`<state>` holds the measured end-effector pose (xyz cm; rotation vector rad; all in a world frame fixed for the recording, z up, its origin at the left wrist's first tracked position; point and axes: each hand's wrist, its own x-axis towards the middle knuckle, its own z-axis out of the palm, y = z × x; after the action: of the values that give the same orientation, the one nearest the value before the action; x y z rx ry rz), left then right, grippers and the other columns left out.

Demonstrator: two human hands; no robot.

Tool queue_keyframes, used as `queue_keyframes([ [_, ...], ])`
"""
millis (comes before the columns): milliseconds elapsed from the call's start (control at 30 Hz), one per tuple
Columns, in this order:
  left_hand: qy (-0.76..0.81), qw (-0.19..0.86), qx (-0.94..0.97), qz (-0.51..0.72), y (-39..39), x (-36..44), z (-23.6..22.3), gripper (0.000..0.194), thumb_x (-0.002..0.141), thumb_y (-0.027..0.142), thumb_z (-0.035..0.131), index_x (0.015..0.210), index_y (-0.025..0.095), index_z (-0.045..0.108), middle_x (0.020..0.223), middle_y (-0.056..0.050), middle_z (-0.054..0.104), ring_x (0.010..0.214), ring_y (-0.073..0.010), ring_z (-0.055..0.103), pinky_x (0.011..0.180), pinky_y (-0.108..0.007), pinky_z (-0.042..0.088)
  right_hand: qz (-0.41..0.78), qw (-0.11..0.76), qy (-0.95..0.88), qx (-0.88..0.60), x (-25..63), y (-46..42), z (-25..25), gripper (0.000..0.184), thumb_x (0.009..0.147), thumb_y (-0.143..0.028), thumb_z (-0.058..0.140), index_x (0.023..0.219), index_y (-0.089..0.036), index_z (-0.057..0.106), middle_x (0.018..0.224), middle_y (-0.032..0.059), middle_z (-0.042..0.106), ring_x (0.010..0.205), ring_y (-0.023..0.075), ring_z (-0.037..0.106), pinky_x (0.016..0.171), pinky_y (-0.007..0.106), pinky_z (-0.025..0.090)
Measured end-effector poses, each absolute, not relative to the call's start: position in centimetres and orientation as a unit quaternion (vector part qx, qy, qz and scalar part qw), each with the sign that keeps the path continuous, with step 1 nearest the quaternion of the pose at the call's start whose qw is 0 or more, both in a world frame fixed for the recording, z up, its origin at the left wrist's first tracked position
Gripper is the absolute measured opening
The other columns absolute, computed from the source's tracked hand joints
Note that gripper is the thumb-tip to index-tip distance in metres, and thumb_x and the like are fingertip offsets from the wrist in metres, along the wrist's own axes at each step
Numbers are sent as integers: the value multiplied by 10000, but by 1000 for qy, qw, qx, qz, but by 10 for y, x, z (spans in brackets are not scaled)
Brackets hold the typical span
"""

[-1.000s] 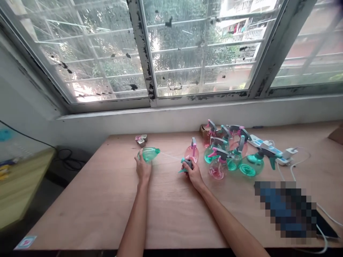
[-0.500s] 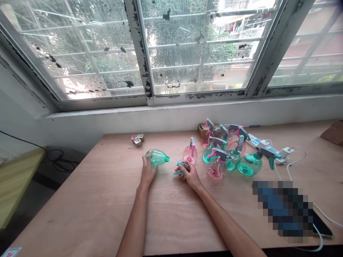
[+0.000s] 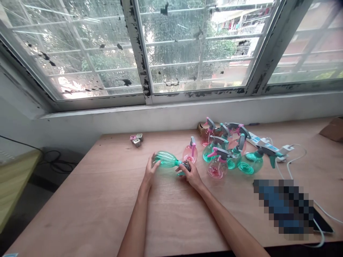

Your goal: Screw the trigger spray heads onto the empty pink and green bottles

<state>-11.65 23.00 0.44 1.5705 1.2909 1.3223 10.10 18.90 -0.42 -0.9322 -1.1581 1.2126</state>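
A clear green bottle (image 3: pixel 165 159) lies on its side in the air or just over the table, its neck pointing right. My left hand (image 3: pixel 151 167) grips its rounded base, thumb on the near side. Closed around a grey and green spray head (image 3: pixel 184 166) is my right hand (image 3: pixel 192 175). The spray head meets the bottle's neck; whether the threads have caught I cannot tell. Just beyond my right hand stands a pink spray bottle (image 3: pixel 190 151).
Several pink and green spray bottles (image 3: pixel 217 167) crowd the table right of my hands. Small grey pieces (image 3: pixel 136 142) lie back left. A power strip (image 3: pixel 264 142) with white cables, a brown box (image 3: pixel 332 132) and a blurred-out dark flat object (image 3: pixel 284 210) are to the right.
The green bottle has moved right with my left hand, closing the gap to the spray head. The spray head, in my right hand, now meets the neck.
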Motion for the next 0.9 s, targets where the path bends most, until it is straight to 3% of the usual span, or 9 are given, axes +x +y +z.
queue_keyframes([
  [133,495,388,590,506,230,-113,7,487,802,436,704,1206,180,614,1264,-112,650,1151,-268,640,982,-375,512,516,578,-485,-405,104,192,-7,364,855,-534,660,997,-217,552,888,55,766,542,149,672,373,198,490],
  [333,461,436,570,522,226,-105,10,739,735,412,776,1376,225,460,1331,-110,622,1092,-253,676,984,-405,524,531,560,-496,-399,109,192,-5,437,848,-511,678,1157,-222,567,991,69,750,557,171,691,327,208,456],
  [433,444,457,560,530,221,-98,13,740,736,422,773,1371,238,440,1390,-113,585,1201,-275,627,1002,-403,519,496,570,-512,-409,109,192,-6,373,846,-497,689,1076,-219,591,906,43,728,611,183,680,379,231,491],
  [600,477,453,516,548,215,-85,10,666,741,444,781,1269,201,457,1216,-124,671,1168,-294,646,994,-438,512,466,574,-543,-398,108,192,-9,276,835,-437,724,971,-214,634,802,5,693,738,196,692,699,321,561],
  [900,436,478,518,559,219,-76,6,722,643,350,870,1234,230,474,1198,-83,667,1146,-277,650,1008,-430,505,476,586,-515,-407,109,199,-18,284,841,-454,708,942,-214,595,686,-41,630,609,158,634,605,282,514],
])
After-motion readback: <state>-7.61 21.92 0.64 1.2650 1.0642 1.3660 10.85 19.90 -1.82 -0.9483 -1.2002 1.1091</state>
